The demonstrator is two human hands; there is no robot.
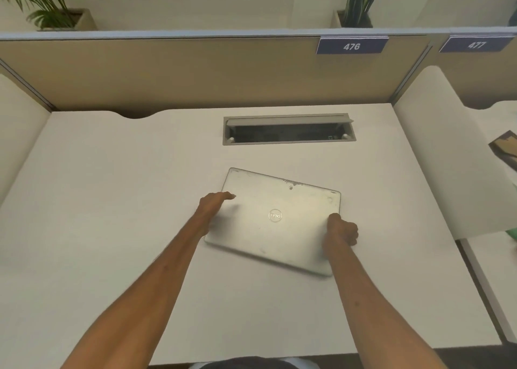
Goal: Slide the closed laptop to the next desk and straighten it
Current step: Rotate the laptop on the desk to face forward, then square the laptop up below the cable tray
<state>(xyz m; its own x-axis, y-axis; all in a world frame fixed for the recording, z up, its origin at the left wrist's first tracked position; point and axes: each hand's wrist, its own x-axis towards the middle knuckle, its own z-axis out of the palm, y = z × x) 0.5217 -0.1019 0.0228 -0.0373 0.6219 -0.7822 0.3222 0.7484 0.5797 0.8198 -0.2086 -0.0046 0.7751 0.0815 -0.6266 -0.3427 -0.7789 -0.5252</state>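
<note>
Between both hands [214, 205] lies the skewed laptop [275, 220].

Two bare forearms shown, sleeveless to frame edge. Left hand [214, 205] and right hand [342, 231] ungloved; dark garment edge seen at bottom centre.

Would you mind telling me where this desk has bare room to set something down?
Bare desk lies between the left divider and the laptop, and along the near edge. Middle is crowded: both hands, left hand and right hand, hold the skewed laptop below the cable tray.
</note>
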